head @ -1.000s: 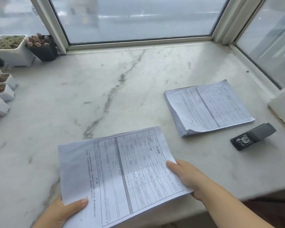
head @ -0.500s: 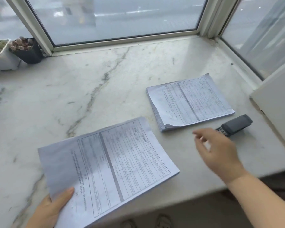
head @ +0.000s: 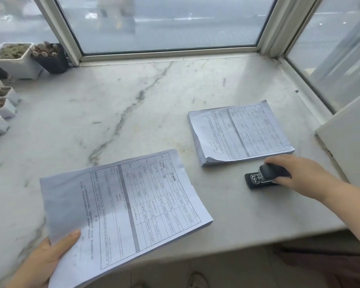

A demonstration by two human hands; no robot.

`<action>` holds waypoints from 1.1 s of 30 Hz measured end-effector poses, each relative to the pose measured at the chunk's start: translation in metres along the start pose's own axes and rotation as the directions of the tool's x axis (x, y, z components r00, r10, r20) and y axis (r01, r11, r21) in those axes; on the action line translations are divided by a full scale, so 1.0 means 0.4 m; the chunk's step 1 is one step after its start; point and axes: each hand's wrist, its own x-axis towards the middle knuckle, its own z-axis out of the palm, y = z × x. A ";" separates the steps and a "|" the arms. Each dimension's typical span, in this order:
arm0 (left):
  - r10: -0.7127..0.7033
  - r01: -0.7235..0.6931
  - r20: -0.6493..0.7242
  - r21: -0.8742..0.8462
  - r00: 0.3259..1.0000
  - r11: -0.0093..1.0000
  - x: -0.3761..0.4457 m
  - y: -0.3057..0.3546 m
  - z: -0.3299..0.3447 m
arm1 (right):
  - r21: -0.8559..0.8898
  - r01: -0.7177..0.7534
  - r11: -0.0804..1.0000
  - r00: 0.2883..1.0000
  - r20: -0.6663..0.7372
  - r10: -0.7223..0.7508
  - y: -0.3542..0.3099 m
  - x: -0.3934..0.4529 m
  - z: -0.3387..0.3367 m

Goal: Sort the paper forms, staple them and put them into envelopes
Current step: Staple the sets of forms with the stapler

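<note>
our left hand (head: pixel 40 265) pinches the papers (head: pixel 123 208). our right hand (head: pixel 295 175) curls round the stapler (head: pixel 264 177) on the counter (head: pixel 112 113). one-handed, the sheets could slide crooked and staple badly.

The right hand (head: pixel 299 173) covers the rear of the stapler (head: pixel 262 177). The held forms (head: pixel 121 213) hide the left hand's (head: pixel 40 265) fingers beneath them. Print on both forms is too small to read. The left edge crops the pots (head: pixel 0 109).

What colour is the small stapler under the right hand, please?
Dark grey to black stapler, seen best in the head view.
</note>
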 end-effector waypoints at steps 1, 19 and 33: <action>-0.009 0.009 0.018 0.004 1.000 1.000 -0.005 0.007 -0.007 | 0.016 0.041 0.999 0.999 0.002 -0.041 -0.046 -0.010 0.007; -0.097 0.131 0.151 -0.238 0.984 0.962 -0.040 0.016 -0.227 | 0.824 -0.242 0.512 0.957 0.114 0.268 -0.554 -0.166 0.214; 0.066 -0.044 0.145 -0.152 0.987 0.987 0.058 0.066 -0.189 | 0.899 -0.438 -0.021 0.899 0.438 0.018 -0.635 -0.094 0.294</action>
